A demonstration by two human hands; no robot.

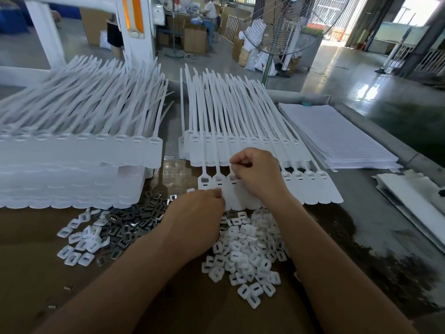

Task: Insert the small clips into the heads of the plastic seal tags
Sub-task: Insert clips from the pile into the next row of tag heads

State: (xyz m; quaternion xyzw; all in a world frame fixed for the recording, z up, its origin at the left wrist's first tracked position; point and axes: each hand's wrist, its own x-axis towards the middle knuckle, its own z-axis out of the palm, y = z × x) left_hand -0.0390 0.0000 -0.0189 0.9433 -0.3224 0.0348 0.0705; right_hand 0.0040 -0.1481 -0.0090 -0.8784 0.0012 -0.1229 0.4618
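A joined row of white plastic seal tags (313,189) lies flat in front of me, heads toward the far side. My right hand (257,174) hovers over the third head from the left, fingers curled and pinching something small that I cannot make out. My left hand (195,218) rests on the lower edge of the tags, fingertips pressing the strip. Small dark metal clips (134,220) lie heaped at the left, and white plastic caps (250,251) are piled below my hands.
A tall stack of white tags (72,165) fills the left, another layer (240,141) lies behind the worked row. A pile of lined sheets (337,136) sits at the right. A standing fan (284,25) and cartons are beyond the table.
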